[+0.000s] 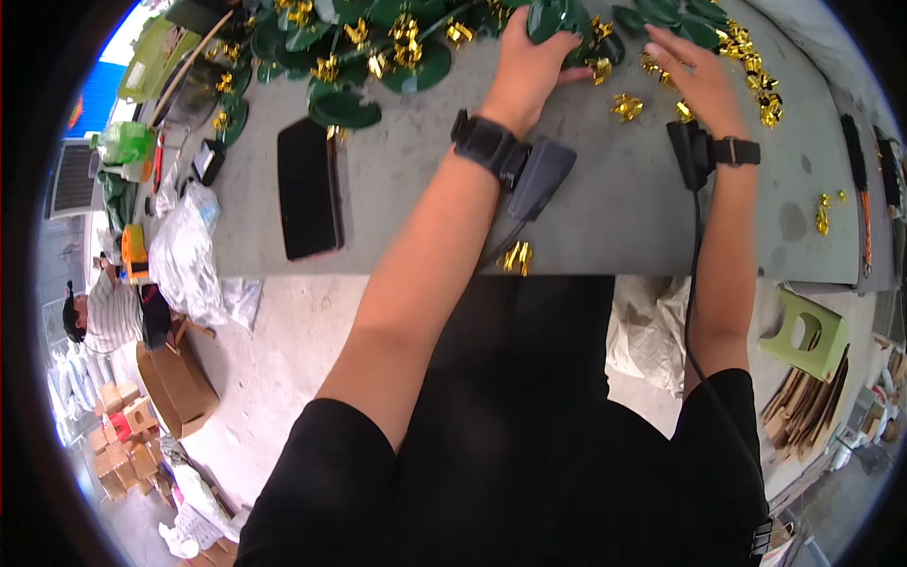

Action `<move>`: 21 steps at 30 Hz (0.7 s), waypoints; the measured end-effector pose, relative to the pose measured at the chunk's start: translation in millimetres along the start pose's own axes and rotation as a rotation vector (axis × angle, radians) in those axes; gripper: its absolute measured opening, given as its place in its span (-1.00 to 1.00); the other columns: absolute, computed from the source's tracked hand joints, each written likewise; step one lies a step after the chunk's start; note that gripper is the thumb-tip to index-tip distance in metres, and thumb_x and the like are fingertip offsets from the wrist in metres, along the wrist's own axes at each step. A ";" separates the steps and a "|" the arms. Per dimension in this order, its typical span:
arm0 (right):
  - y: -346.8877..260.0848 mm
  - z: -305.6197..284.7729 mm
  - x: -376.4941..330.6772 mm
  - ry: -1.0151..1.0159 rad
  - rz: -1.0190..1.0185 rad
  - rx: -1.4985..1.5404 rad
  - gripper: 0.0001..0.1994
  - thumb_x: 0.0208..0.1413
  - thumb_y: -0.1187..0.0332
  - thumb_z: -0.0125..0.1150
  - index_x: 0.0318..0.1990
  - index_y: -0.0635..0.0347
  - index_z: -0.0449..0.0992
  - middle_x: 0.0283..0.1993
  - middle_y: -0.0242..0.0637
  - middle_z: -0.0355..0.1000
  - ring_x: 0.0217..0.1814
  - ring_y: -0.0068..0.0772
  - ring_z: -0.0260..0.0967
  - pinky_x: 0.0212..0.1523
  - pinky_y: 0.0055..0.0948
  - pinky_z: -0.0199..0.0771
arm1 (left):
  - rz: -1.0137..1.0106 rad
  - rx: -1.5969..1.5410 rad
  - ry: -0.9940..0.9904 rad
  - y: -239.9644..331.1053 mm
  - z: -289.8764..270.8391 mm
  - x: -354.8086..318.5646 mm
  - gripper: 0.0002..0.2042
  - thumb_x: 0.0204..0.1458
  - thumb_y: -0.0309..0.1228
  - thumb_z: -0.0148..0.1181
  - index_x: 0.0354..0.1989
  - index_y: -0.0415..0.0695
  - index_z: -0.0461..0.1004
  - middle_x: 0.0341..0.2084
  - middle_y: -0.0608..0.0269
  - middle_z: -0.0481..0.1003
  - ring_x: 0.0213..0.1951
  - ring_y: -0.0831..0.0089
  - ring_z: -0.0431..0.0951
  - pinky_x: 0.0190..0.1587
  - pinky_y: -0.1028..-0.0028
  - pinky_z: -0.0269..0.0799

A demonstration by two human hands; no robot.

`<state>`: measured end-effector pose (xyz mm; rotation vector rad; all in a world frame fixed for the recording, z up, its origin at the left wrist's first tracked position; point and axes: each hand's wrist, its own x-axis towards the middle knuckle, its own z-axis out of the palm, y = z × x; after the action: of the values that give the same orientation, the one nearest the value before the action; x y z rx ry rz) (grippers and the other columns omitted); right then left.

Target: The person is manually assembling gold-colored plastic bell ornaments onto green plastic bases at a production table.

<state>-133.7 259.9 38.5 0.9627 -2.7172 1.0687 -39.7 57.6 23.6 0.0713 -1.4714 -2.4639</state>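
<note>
At the far side of the grey table, my left hand is closed round a glossy green disc-like piece. My right hand reaches in beside it with its fingers stretched out, close to gold foil ribbon bits and a cluster of green discs. Whether its fingertips touch them I cannot tell. Between the hands lies a loose gold foil bow. To the left spreads a large heap of green discs trimmed with gold foil. A gold foil strand trails down on the right.
A black phone lies on the grey table left of my left forearm. Clear plastic bags, a green bottle and an orange tape dispenser crowd the left edge. A green stool stands on the floor at right; a person is far left.
</note>
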 end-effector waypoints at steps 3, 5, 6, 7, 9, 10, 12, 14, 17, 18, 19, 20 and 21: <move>1.8 -12.8 -12.7 -0.006 0.036 -0.046 -0.53 0.05 -0.02 0.08 0.05 0.01 0.41 0.06 -0.19 0.38 0.12 -0.23 0.30 0.10 -0.39 0.23 | -0.096 -0.127 -0.070 5.4 13.2 -6.9 -0.61 0.02 -0.58 -0.01 0.06 -0.13 0.15 -0.14 0.26 0.36 -0.13 0.43 0.42 -0.26 0.41 0.54; 14.6 7.2 -11.6 0.134 -0.165 -0.274 -0.50 0.12 0.02 0.01 0.21 -0.12 0.22 0.10 -0.19 0.34 0.13 -0.29 0.29 0.12 -0.40 0.20 | -0.085 -0.127 -0.037 9.1 -4.0 -15.0 -0.60 0.01 -0.57 -0.01 0.07 -0.14 0.15 -0.14 0.25 0.35 -0.13 0.39 0.41 -0.24 0.35 0.54; 14.6 5.1 -11.8 0.130 -0.247 -0.348 -0.48 0.12 0.05 0.02 0.24 -0.16 0.16 0.10 -0.18 0.34 0.11 -0.28 0.31 0.11 -0.41 0.23 | -0.107 -0.104 -0.011 12.1 -5.8 -18.9 -0.60 0.03 -0.56 -0.02 0.08 -0.10 0.15 -0.12 0.26 0.35 -0.11 0.39 0.41 -0.22 0.33 0.53; 14.9 1.5 -14.3 0.131 -0.247 -0.354 -0.48 0.12 0.05 0.02 0.24 -0.16 0.16 0.10 -0.18 0.34 0.11 -0.28 0.31 0.11 -0.41 0.23 | -0.127 -0.082 0.013 15.2 -7.0 -22.8 -0.60 0.05 -0.55 -0.04 0.10 -0.07 0.15 -0.10 0.28 0.34 -0.10 0.39 0.41 -0.20 0.31 0.51; 10.7 -9.6 -14.4 0.025 -0.077 -0.358 -0.53 0.10 0.12 0.06 0.18 -0.04 0.26 0.08 -0.18 0.35 0.12 -0.29 0.30 0.13 -0.43 0.22 | -0.154 -0.044 0.020 20.9 -14.2 -31.0 -0.62 0.05 -0.52 -0.03 0.08 -0.06 0.16 -0.10 0.29 0.33 -0.08 0.40 0.39 -0.15 0.30 0.47; 7.7 -12.1 -13.8 0.030 -0.085 -0.365 -0.53 0.10 0.12 0.06 0.18 -0.04 0.26 0.08 -0.18 0.35 0.12 -0.29 0.30 0.13 -0.43 0.22 | -0.112 -0.017 -0.035 20.4 -21.8 -33.3 -0.68 0.03 -0.56 -0.02 0.00 -0.15 0.20 -0.14 0.20 0.37 -0.12 0.32 0.44 -0.17 0.27 0.51; 5.6 -14.3 -11.8 0.101 0.002 -0.119 -0.63 0.05 0.17 0.12 -0.02 0.13 0.44 -0.01 -0.19 0.42 0.03 -0.33 0.36 0.05 -0.46 0.27 | -0.082 -0.021 -0.056 22.1 -31.5 -42.4 -0.74 0.03 -0.59 -0.04 -0.07 -0.26 0.23 -0.17 0.07 0.41 -0.11 0.16 0.48 -0.14 0.18 0.52; 6.2 -14.1 -9.7 0.129 0.014 -0.012 -0.63 0.05 0.22 0.12 0.00 0.18 0.42 0.00 -0.21 0.41 0.02 -0.39 0.36 0.05 -0.46 0.28 | -0.100 -0.156 -0.075 21.3 -43.1 -43.8 -0.73 0.01 -0.59 -0.03 -0.08 -0.23 0.23 -0.18 0.08 0.39 -0.14 0.15 0.48 -0.16 0.15 0.51; 23.0 -9.0 -2.1 0.277 0.114 0.325 -0.69 0.07 0.33 0.11 -0.03 0.22 0.45 -0.09 -0.35 0.45 -0.07 -0.54 0.36 -0.11 -0.56 0.35 | -0.119 -0.373 -0.120 15.8 -58.4 -37.7 -0.73 -0.01 -0.61 -0.02 -0.10 -0.19 0.23 -0.18 0.08 0.37 -0.16 0.10 0.47 -0.14 0.07 0.47; 19.0 -2.2 -2.9 0.382 0.218 0.326 -0.69 0.02 0.38 0.11 -0.05 0.22 0.47 -0.18 -0.32 0.49 -0.29 -0.56 0.39 -0.25 -0.58 0.37 | -0.167 -0.401 -0.076 14.4 -63.3 -38.1 -0.72 -0.01 -0.61 -0.01 -0.09 -0.18 0.24 -0.18 0.09 0.37 -0.16 0.12 0.47 -0.13 0.06 0.46; 45.9 -12.1 -0.6 0.423 0.277 0.545 -0.70 0.01 0.41 0.11 -0.06 0.21 0.48 -0.32 -0.40 0.47 -0.45 -0.63 0.31 -0.41 -0.62 0.32 | -0.217 -0.449 -0.065 13.7 -53.7 -33.9 -0.72 -0.01 -0.61 -0.01 -0.08 -0.17 0.24 -0.18 0.10 0.37 -0.17 0.13 0.47 -0.12 0.06 0.45; 58.9 -16.1 -0.6 0.439 0.399 0.711 -0.69 0.00 0.44 0.15 -0.04 0.22 0.46 -0.44 -0.45 0.40 -0.54 -0.68 0.23 -0.52 -0.65 0.23 | -0.212 -0.404 -0.053 13.0 -45.6 -33.3 -0.72 0.01 -0.61 -0.06 -0.06 -0.20 0.24 -0.14 0.07 0.37 -0.11 0.11 0.45 -0.09 0.06 0.44; 71.9 -22.1 -4.4 0.421 0.374 0.788 -0.64 -0.01 0.45 0.19 -0.01 0.26 0.42 -0.49 -0.47 0.34 -0.58 -0.68 0.19 -0.56 -0.66 0.18 | -0.204 -0.358 -0.042 13.6 -39.0 -31.5 -0.71 0.02 -0.60 -0.10 -0.04 -0.23 0.24 -0.11 0.03 0.36 -0.05 0.09 0.42 -0.06 0.05 0.42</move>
<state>-175.1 316.7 11.3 0.1872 -2.1608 2.1965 0.4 26.1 13.6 0.1037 -1.0607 -2.8705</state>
